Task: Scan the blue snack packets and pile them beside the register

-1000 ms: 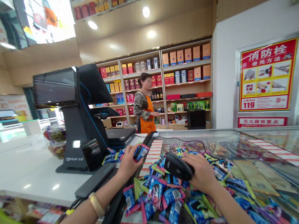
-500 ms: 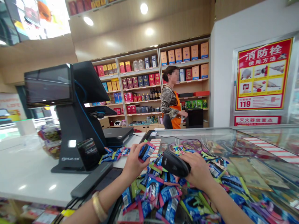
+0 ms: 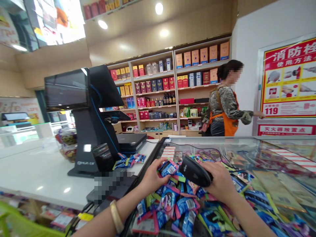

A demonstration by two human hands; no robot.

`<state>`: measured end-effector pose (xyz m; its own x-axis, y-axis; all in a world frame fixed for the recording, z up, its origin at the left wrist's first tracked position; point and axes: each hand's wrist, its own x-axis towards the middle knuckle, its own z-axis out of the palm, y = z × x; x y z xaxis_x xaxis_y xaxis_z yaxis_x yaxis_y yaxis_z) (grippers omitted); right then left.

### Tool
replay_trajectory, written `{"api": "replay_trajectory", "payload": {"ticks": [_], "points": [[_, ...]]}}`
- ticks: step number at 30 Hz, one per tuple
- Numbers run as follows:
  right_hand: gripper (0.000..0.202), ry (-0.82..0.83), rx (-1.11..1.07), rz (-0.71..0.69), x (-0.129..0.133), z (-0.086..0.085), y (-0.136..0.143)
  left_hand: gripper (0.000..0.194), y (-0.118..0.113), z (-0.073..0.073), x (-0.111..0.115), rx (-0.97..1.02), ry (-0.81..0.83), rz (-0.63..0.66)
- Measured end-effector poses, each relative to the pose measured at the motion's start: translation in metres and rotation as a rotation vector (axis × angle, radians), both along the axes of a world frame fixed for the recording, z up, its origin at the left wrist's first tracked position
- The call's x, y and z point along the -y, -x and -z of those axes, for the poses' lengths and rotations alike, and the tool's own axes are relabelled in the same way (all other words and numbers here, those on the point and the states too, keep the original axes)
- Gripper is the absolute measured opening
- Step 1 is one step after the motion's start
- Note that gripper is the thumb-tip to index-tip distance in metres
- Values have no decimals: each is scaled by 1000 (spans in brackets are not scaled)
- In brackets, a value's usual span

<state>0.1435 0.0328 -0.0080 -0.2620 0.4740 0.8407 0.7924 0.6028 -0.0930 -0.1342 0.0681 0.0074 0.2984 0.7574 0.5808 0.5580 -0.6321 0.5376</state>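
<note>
My left hand (image 3: 156, 174), wearing a gold bangle (image 3: 116, 217), is closed with thumb and fingers around a small blue-and-pink snack packet (image 3: 169, 168). The packet's white barcode label faces up, low over the pile. My right hand (image 3: 221, 181) grips a black handheld barcode scanner (image 3: 195, 171), whose head points left towards that packet. Beneath both hands spreads a heap of similar blue, pink and green packets (image 3: 186, 205) on the glass counter. A few more packets (image 3: 127, 162) lie on the white counter beside the monitor stand.
A black checkout terminal (image 3: 93, 131) stands on the white counter (image 3: 44, 171) at left. The scanner's cable crosses the glass counter (image 3: 271, 161). Beyond it, a person in an orange apron (image 3: 228, 123) stands near shelves (image 3: 154, 77) of boxes and bottles. A green chair (image 3: 27, 219) shows at lower left.
My left hand has lowered the packet closer to the heap. The scanner stays in my right hand. The person behind the counter has moved right, arm now stretched towards the wall.
</note>
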Motion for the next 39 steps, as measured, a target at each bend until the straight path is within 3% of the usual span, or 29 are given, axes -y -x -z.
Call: {"api": "replay_trajectory", "payload": {"ticks": [4,10,15,19,25,34,36,39], "points": [[26,-23,22,2,-1,1,-3,42,16,0,-20,-65,-43,-100],[26,-41,37,-1,0,0,-5,50,72,-21,-73,-547,21,-528],[26,-29,39,1,2,-1,-6,68,107,-21,-106,-997,161,-434],[24,-15,44,-4,3,0,-7,59,111,-13,-122,-1111,203,-377],[23,-3,53,-10,4,-1,-8,49,106,-9,-130,-1094,188,-392],[18,12,52,-9,7,-3,-5,45,96,-17,-119,-877,108,-441],[20,25,53,5,7,-2,-5,45,88,-21,-114,-676,88,-457],[22,45,58,12,6,-1,-6,37,69,-27,-101,-71,130,-404]]}}
